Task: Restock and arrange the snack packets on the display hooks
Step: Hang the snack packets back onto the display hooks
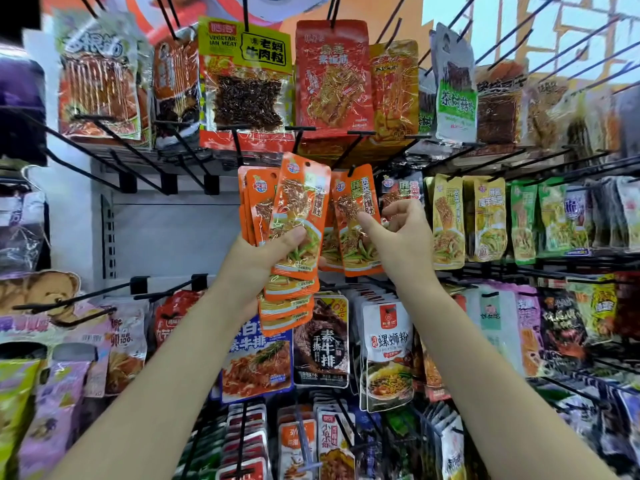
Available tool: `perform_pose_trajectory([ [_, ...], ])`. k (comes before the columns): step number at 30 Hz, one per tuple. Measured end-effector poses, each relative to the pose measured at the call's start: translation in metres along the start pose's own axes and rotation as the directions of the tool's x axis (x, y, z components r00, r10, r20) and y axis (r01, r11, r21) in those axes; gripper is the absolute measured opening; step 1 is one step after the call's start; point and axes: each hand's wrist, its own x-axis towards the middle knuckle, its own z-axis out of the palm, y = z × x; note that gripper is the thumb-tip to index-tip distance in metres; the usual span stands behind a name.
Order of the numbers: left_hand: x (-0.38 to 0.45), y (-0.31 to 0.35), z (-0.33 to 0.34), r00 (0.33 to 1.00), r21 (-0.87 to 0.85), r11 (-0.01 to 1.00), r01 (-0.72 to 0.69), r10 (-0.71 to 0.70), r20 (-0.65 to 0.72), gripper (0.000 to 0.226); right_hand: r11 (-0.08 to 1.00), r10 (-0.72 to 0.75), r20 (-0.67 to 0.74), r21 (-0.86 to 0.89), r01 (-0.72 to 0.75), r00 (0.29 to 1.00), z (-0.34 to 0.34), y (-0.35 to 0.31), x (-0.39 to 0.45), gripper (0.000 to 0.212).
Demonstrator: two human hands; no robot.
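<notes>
Gripping a fanned stack of orange packets (291, 244) in our left hand (266, 251), we pinch the hung packet (356, 220) at three o'clock with our right hand (398, 233), steadying it for restocking.

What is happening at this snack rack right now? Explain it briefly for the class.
A person is restocking a snack display. The left hand grips a fanned stack of orange packets, raised in front of the rack. The right hand pinches an orange packet that already hangs on a hook in the middle row. The hooks around it hold many other packets.
</notes>
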Motion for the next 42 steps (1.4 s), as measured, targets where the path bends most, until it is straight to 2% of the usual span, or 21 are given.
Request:
perform_pose_trajectory([
  [2,0.0,0.0,0.0,1.0,0.022,1.0,-0.002,0.002,-0.007,0.05,0.998,-0.047,0.017,0.036,0.046,0.999,0.002,-0.006,-0.007,0.027],
  [4,0.0,0.0,-0.001,1.0,0.029,1.0,-0.01,0.01,0.003,0.05,0.997,-0.018,0.177,0.083,0.003,0.984,0.009,-0.016,-0.015,0.033],
  [6,-0.001,0.0,-0.001,0.999,0.027,0.999,-0.026,0.025,0.029,0.048,0.992,0.058,0.373,0.086,-0.097,0.926,0.017,-0.025,-0.024,0.037],
  [8,-0.002,0.001,0.0,0.999,0.029,0.999,-0.036,0.035,0.033,0.044,0.979,0.087,0.445,0.126,-0.159,0.891,0.024,-0.025,-0.028,0.037],
  [13,-0.002,0.002,0.002,0.995,0.071,0.996,0.052,-0.045,-0.09,0.05,0.922,0.121,0.339,0.311,-0.232,0.933,0.02,-0.016,-0.016,0.014],
  [15,-0.001,0.002,0.002,0.992,0.063,0.995,0.07,-0.063,-0.114,0.039,0.915,0.136,0.289,0.33,-0.232,0.948,0.013,-0.008,-0.007,0.009],
  [17,0.0,0.001,0.002,0.994,0.05,0.997,0.058,-0.053,-0.098,0.023,0.915,0.141,0.26,0.334,-0.225,0.955,0.006,-0.002,-0.002,0.009],
  [19,-0.001,0.001,0.003,0.998,0.055,0.998,0.033,-0.03,-0.059,0.019,0.92,0.138,0.229,0.33,-0.211,0.963,0.001,0.002,0.002,0.013],
  [22,-0.002,0.0,0.003,1.0,0.05,0.999,0.003,-0.002,-0.019,0.02,0.93,0.119,0.205,0.319,-0.181,0.971,0.0,0.007,0.003,0.016],
  [27,-0.004,0.002,0.003,1.0,0.018,1.0,-0.011,0.011,0.006,0.027,0.923,0.12,0.201,0.339,-0.184,0.972,0.003,0.003,0.005,0.008],
  [32,-0.003,0.001,0.002,1.0,-0.011,1.0,-0.005,0.005,0.016,0.032,0.958,0.13,0.185,0.231,-0.172,0.974,0.005,0.005,0.003,0.014],
  [34,-0.003,0.0,0.002,1.0,-0.017,1.0,-0.011,0.011,0.014,0.033,0.98,0.082,0.138,0.168,-0.105,0.987,0.004,0.008,0.0,0.018],
  [36,-0.003,0.0,0.002,1.0,-0.02,1.0,-0.017,0.017,0.003,0.036,0.996,-0.025,0.047,0.086,0.021,0.999,0.003,0.01,-0.005,0.029],
  [38,-0.002,0.0,0.002,0.999,-0.012,1.0,-0.019,0.018,-0.038,0.037,0.988,-0.142,-0.042,0.062,0.145,0.989,-0.001,0.009,-0.013,0.03],
  [40,-0.002,0.001,0.002,0.998,-0.008,1.0,-0.024,0.024,-0.054,0.034,0.976,-0.193,0.001,0.107,0.192,0.981,0.0,0.005,-0.02,0.025],
  [42,-0.003,0.003,0.004,0.999,-0.001,1.0,-0.029,0.029,-0.037,0.037,0.979,-0.166,0.213,0.152,0.135,0.963,0.008,-0.003,-0.027,0.027],
])
